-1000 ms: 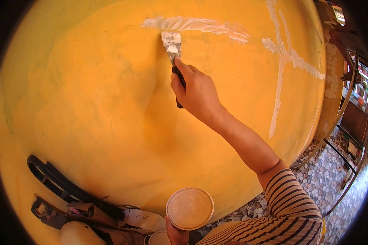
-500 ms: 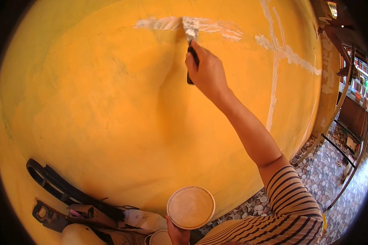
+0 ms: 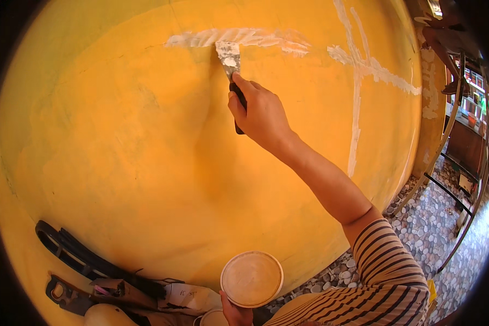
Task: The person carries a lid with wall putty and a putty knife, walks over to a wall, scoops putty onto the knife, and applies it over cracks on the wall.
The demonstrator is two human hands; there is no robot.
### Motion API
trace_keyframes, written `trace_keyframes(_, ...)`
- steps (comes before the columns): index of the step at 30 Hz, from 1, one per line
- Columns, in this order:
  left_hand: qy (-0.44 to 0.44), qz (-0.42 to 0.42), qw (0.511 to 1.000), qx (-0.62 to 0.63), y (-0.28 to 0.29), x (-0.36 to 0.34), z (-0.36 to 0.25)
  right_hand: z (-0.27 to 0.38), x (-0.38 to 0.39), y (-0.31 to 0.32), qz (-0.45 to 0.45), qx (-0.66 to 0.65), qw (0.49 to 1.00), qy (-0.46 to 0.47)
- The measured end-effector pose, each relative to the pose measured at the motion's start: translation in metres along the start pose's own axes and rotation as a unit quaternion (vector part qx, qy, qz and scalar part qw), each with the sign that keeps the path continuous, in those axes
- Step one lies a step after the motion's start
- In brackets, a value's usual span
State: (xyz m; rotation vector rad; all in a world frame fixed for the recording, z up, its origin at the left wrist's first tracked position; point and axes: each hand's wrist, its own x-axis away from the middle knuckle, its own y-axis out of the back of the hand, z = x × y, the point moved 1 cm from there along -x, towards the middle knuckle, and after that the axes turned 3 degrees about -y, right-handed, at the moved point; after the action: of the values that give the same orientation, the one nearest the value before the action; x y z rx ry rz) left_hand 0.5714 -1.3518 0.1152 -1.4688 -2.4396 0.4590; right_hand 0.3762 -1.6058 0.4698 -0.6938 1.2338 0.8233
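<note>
My right hand (image 3: 261,111) is closed round the black handle of a putty knife (image 3: 229,56), whose metal blade carries white putty. The blade's tip is at the lower edge of a horizontal streak of white putty (image 3: 255,37) on the yellow wall (image 3: 119,136). Low in the view, my left hand (image 3: 236,312) grips a round, pale tub or lid (image 3: 252,279) from below; only part of that hand shows. Farther right, a cross-shaped patch of white putty (image 3: 357,76) marks the wall.
At the lower left, a handsaw (image 3: 65,296), a black curved object (image 3: 73,251) and a cardboard box (image 3: 119,290) lie by the wall. A pebble-patterned floor (image 3: 424,223) runs along the right. A metal frame (image 3: 451,190) stands there, with another person's leg (image 3: 443,54) above it.
My right hand has drawn the putty knife down and left, from on the streak to its lower edge. My left hand keeps holding the round tub or lid.
</note>
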Motion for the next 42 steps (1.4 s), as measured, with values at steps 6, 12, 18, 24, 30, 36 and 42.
trace_keyframes(6,0.082,-0.013,0.985,0.150,-0.010,0.005,0.004,-0.020,-0.017,0.018,-0.037,0.030,0.998,-0.032)
trace_keyframes(12,0.124,-0.058,0.980,0.147,-0.009,0.003,-0.004,0.003,0.002,0.025,0.022,-0.015,0.999,0.034)
trace_keyframes(18,-0.107,0.054,0.972,-0.201,-0.003,0.017,-0.010,-0.046,-0.070,0.080,-0.030,0.064,0.993,0.090)
trace_keyframes(24,0.019,0.041,0.973,0.226,0.012,0.003,0.008,0.007,-0.116,0.077,0.119,0.184,0.962,0.162)
trace_keyframes(30,0.020,0.049,0.978,0.201,-0.005,0.002,0.004,0.011,-0.136,0.081,0.201,0.273,0.925,0.171)
trace_keyframes(36,0.022,0.065,0.976,0.206,0.003,-0.007,0.014,-0.026,-0.131,0.116,0.231,0.297,0.919,0.114)
trace_keyframes(42,0.019,0.079,0.977,0.197,-0.011,-0.008,0.004,-0.089,-0.118,0.144,0.190,0.302,0.928,0.110)
